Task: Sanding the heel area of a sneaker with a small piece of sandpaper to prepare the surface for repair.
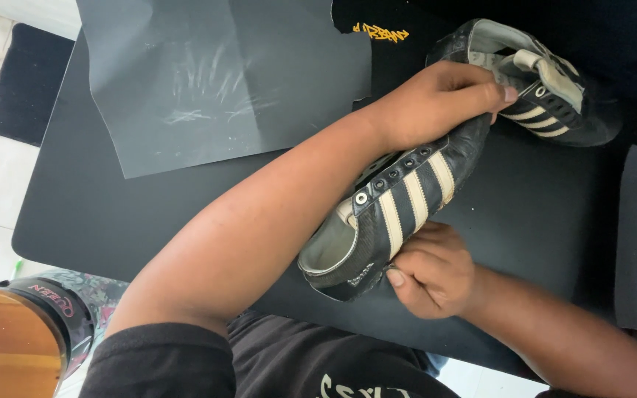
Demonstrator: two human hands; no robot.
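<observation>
The left hand (436, 99) is gripping the toe of a black striped shoe (392, 214), fingers curled closed over it, while the right hand (433, 273) is pinching its side near the heel. The shoe is being held just above the black table (112, 214), its long axis running diagonally, toe pointing toward a second shoe (547, 88). It looks light and soft-sided, best held at toe and heel.

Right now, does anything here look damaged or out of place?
Yes. The held shoe has no laces, its eyelets bare, and its black leather looks scuffed. The grey sheet on the table is creased, scratched white, with a torn corner.
</observation>
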